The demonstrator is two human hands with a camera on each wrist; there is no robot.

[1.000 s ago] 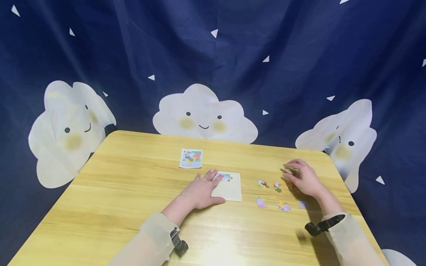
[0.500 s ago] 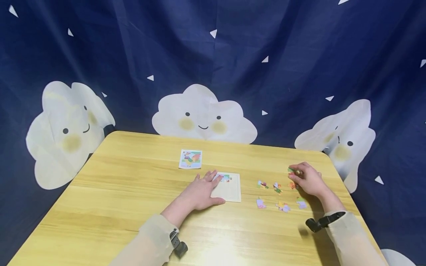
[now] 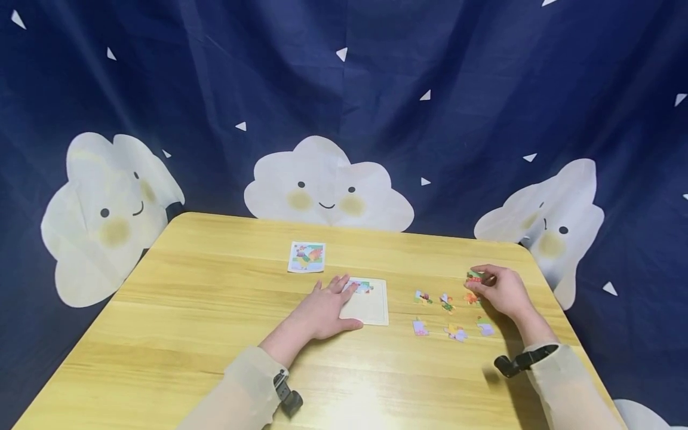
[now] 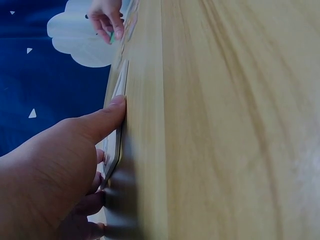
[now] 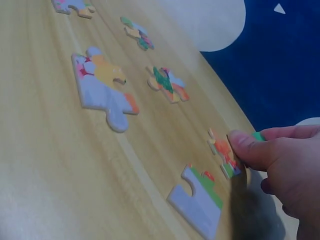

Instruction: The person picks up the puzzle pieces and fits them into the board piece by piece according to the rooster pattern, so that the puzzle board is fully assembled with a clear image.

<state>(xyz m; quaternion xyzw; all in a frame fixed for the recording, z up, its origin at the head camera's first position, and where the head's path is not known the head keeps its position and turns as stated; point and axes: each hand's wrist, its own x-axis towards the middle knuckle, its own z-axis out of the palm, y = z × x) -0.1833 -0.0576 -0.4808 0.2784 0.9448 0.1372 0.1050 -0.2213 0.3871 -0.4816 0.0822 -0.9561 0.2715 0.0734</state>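
My left hand (image 3: pixel 325 310) rests with spread fingers on the left side of a white puzzle tray (image 3: pixel 369 312), its thumb against the near edge in the left wrist view. Joined pieces (image 3: pixel 363 287) lie along the tray's far side, partly under the fingers. At the right, my right hand (image 3: pixel 502 291) pinches a green and red puzzle piece (image 3: pixel 473 276) between thumb and fingers; only a green edge shows in the right wrist view. Just below it lies an orange piece (image 5: pixel 223 152), with a lilac and green piece (image 5: pixel 200 202) nearer me.
More loose pieces lie between tray and right hand: a lilac and yellow one (image 5: pixel 102 82), a green and orange one (image 5: pixel 167 85) and others. A rooster picture card (image 3: pixel 307 257) lies beyond the tray on the wooden table (image 3: pixel 161 334). A blue curtain (image 3: pixel 215 71) hangs behind.
My right hand has drawn slightly back to the right, and the green and red piece shows more clearly in its fingers. My left hand stays on the tray.
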